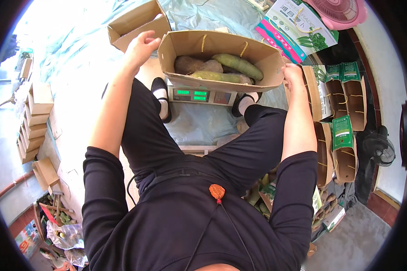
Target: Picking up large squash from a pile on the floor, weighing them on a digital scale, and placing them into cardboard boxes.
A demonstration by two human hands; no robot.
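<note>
Black fabric fills the near part of the view: the person's dark top with an orange pendant [217,191] hanging at the chest, and dark trousers running forward to two feet in black shoes [162,100] set on the pale plastic sheet [199,124] that covers the floor. Between the feet stands a weighing scale [199,95] with green lit digits on its front. On the scale rests an open brown cardboard box [185,47] holding several long green and brownish vegetables [238,66] lying side by side. Left hand [141,46] is at the box's left end, fingers curled against the upper edge of the flap, in a loose grip on the cardboard. Right hand [293,73] is at the box's right corner, fingers closed on the rim there. Just behind the left hand lies another open, empty-looking carton [135,22]. To the right, a row of narrow brown cartons with green printed panels [343,135] stands in a line, and a small black fan [379,147] sits beyond them. To the left, a stack of folded cardboard boxes [34,122] leans near the edge of the sheet. Farthest off, at the top right, lie a green and white printed bag [303,22] and a pink fan [339,11].
</note>
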